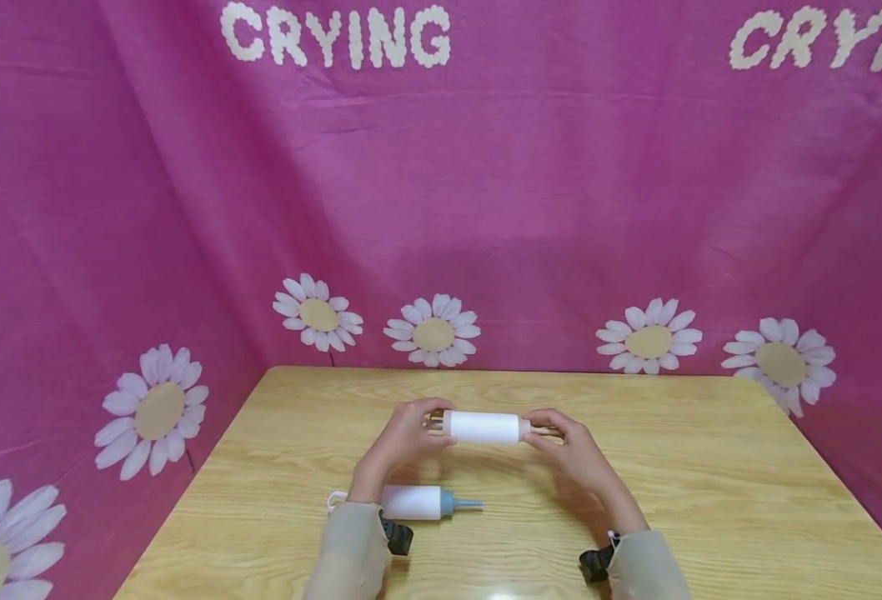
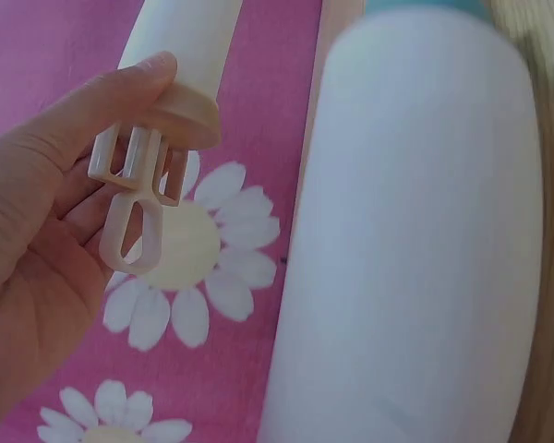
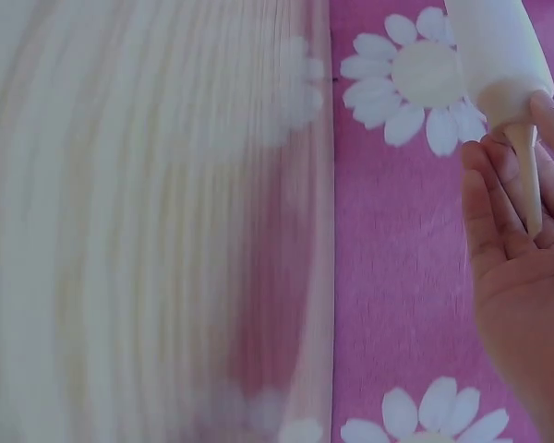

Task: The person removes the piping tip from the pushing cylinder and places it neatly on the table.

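Observation:
A white cylindrical tube (image 1: 483, 427) is held level above the table between both hands. Its beige cap end, with slotted prongs and a small loop (image 2: 138, 231), lies in my left hand (image 1: 408, 431), whose thumb and fingers pinch it. At the other end my right hand (image 1: 579, 450) grips the beige collar, and a tapered beige nozzle (image 3: 526, 180) points toward the palm. A second white tube (image 1: 411, 502) lies on the table beside the left forearm, which hides part of it. That one has a teal collar and nozzle (image 1: 465, 503) and a pale loop at its far left.
The wooden table (image 1: 681, 467) meets a pink cloth backdrop (image 1: 531, 208) with white daisies along its back and left sides. A black wrist camera (image 1: 399, 536) sits on the left wrist, another (image 1: 595, 565) on the right.

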Demonstrator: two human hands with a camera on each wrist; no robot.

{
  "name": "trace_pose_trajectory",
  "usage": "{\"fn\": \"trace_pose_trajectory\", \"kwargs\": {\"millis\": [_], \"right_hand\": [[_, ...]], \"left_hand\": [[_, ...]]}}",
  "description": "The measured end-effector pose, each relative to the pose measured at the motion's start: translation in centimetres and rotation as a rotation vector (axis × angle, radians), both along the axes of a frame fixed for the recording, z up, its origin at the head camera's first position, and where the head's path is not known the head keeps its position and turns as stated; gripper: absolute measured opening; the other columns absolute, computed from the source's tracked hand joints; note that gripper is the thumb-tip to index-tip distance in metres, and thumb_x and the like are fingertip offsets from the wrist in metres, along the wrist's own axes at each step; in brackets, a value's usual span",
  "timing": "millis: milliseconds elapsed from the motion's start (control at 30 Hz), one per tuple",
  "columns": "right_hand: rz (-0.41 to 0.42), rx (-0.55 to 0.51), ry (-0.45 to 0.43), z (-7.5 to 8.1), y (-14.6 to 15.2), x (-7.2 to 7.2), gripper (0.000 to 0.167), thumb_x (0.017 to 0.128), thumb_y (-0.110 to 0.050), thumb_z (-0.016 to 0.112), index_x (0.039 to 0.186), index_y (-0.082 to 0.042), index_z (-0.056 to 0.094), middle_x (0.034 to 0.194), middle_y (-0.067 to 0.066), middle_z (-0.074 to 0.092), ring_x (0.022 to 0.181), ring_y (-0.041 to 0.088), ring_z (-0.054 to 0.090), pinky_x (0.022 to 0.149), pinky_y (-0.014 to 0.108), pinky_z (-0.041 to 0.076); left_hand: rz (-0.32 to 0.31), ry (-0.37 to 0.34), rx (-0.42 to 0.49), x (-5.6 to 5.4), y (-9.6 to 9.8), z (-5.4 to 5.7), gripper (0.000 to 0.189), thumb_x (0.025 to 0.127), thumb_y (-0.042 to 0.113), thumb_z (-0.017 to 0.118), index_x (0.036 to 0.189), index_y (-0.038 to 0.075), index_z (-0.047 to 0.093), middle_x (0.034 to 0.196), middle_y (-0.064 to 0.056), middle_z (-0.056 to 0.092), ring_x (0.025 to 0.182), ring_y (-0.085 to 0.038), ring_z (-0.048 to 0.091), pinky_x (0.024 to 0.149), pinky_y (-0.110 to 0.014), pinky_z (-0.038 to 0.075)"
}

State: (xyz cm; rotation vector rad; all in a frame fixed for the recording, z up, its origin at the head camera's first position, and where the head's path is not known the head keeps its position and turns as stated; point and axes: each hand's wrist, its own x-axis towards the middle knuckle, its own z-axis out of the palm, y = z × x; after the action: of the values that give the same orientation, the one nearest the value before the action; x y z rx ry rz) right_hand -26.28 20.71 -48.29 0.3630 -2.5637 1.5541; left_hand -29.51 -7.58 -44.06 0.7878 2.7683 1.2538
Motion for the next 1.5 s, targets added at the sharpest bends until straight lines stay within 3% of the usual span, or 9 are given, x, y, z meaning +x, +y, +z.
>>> {"fn": "trace_pose_trajectory", "kwargs": {"millis": [167, 433, 600, 900, 1000, 1233, 1400, 1500], "right_hand": [[-0.020, -0.021, -0.039, -0.1, 1.1, 0.3, 0.036, 0.092, -0.032, 0.068, 0.123, -0.015, 0.063, 0.124, 0.011, 0.067, 0.116, 0.031, 0.061, 0.090, 0.034, 0.053], [-0.036, -0.013, -0.020, -0.4, 2.0, 0.5, 0.036, 0.092, -0.030, 0.067, 0.123, -0.012, 0.063, 0.122, 0.012, 0.068, 0.114, 0.029, 0.062, 0.092, 0.037, 0.053], [-0.029, -0.029, -0.031, -0.3, 2.3, 0.6, 0.036, 0.093, -0.030, 0.067, 0.123, -0.011, 0.063, 0.122, 0.012, 0.067, 0.112, 0.027, 0.061, 0.087, 0.030, 0.054], [-0.023, -0.082, -0.104, -0.3, 2.9, 0.1, 0.044, 0.096, -0.032, 0.063, 0.129, -0.004, 0.059, 0.124, 0.015, 0.064, 0.102, 0.006, 0.061, 0.086, 0.023, 0.053], [-0.009, -0.107, -0.132, -0.4, 3.2, -0.1, 0.042, 0.098, -0.031, 0.059, 0.125, 0.002, 0.060, 0.117, 0.012, 0.066, 0.096, 0.003, 0.061, 0.088, 0.026, 0.054], [0.093, -0.160, -0.216, -0.6, 3.7, -0.3, 0.039, 0.099, -0.024, 0.057, 0.109, 0.014, 0.063, 0.084, 0.012, 0.071, 0.077, 0.018, 0.067, 0.079, 0.036, 0.059], [0.096, -0.150, -0.212, -0.8, 4.0, -0.3, 0.038, 0.098, -0.022, 0.059, 0.107, 0.014, 0.064, 0.081, 0.008, 0.070, 0.073, 0.015, 0.065, 0.075, 0.033, 0.058], [0.091, -0.164, -0.219, -0.7, 4.1, -0.2, 0.039, 0.096, -0.021, 0.062, 0.112, 0.014, 0.062, 0.088, 0.008, 0.071, 0.077, 0.010, 0.067, 0.079, 0.032, 0.059]], "left_hand": [[-0.019, -0.011, 0.020, 0.0, 0.9, -0.2, 0.040, 0.082, 0.013, 0.079, 0.119, 0.009, 0.066, 0.117, -0.009, 0.070, 0.104, -0.022, 0.066, 0.091, -0.039, 0.056], [-0.034, 0.006, 0.019, -0.3, 1.7, -0.8, 0.040, 0.080, 0.016, 0.081, 0.118, 0.012, 0.067, 0.114, -0.005, 0.071, 0.101, -0.017, 0.067, 0.088, -0.032, 0.057], [-0.040, 0.023, 0.016, -0.3, 2.0, -1.0, 0.041, 0.079, 0.017, 0.082, 0.116, 0.012, 0.068, 0.112, -0.006, 0.072, 0.099, -0.018, 0.067, 0.087, -0.032, 0.057], [-0.023, 0.018, 0.013, -0.1, 2.1, -0.9, 0.041, 0.078, 0.019, 0.083, 0.116, 0.013, 0.069, 0.112, -0.006, 0.073, 0.099, -0.018, 0.067, 0.087, -0.034, 0.058], [-0.028, 0.024, 0.010, -0.1, 2.2, -0.9, 0.043, 0.077, 0.019, 0.084, 0.116, 0.012, 0.069, 0.112, -0.006, 0.073, 0.099, -0.020, 0.068, 0.087, -0.033, 0.057], [-0.054, 0.070, -0.003, 0.1, 2.6, -0.8, 0.043, 0.076, 0.020, 0.085, 0.115, 0.011, 0.070, 0.110, -0.005, 0.074, 0.096, -0.016, 0.068, 0.084, -0.026, 0.055], [-0.073, 0.083, -0.016, 0.1, 2.9, -0.7, 0.044, 0.075, 0.022, 0.086, 0.114, 0.011, 0.070, 0.109, -0.005, 0.074, 0.091, -0.014, 0.067, 0.080, -0.023, 0.055], [-0.079, 0.065, -0.014, 0.0, 3.0, -0.8, 0.044, 0.074, 0.023, 0.086, 0.114, 0.010, 0.071, 0.110, -0.004, 0.074, 0.092, -0.013, 0.067, 0.080, -0.023, 0.055]]}}
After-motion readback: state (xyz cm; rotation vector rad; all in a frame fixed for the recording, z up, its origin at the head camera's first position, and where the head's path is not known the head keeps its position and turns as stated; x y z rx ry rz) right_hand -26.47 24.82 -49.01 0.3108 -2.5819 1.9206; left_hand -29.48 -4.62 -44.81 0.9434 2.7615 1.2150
